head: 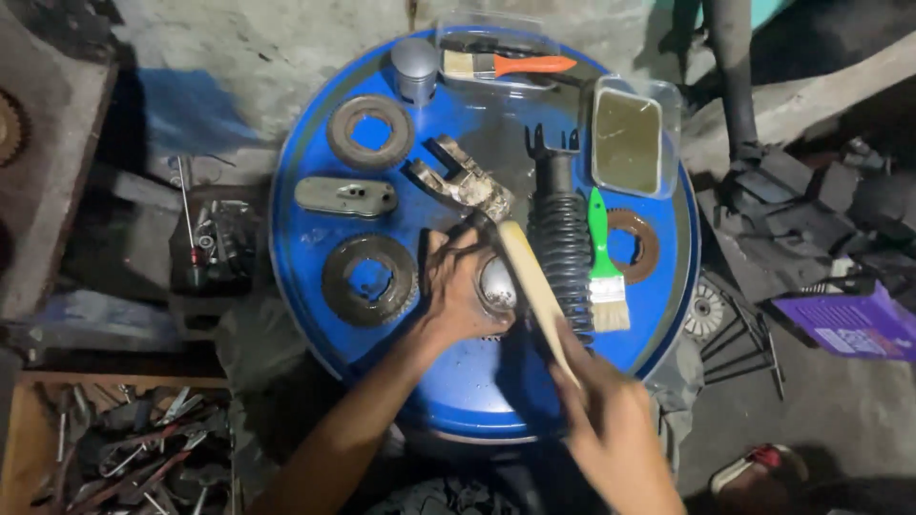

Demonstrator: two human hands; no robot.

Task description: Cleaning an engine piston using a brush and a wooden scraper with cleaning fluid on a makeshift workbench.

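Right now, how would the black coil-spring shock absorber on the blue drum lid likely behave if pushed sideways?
The shock absorber looks like stiff metal, so probably heavy. Its round coils suggest it could roll on the drum lid, though the forked end and the green-handled brush alongside may check that.

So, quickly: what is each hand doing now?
Left hand: closed around a round metal part.
Right hand: closed on a wooden brush handle.

Round metal part (496, 286) half-hidden under left hand (458, 291)
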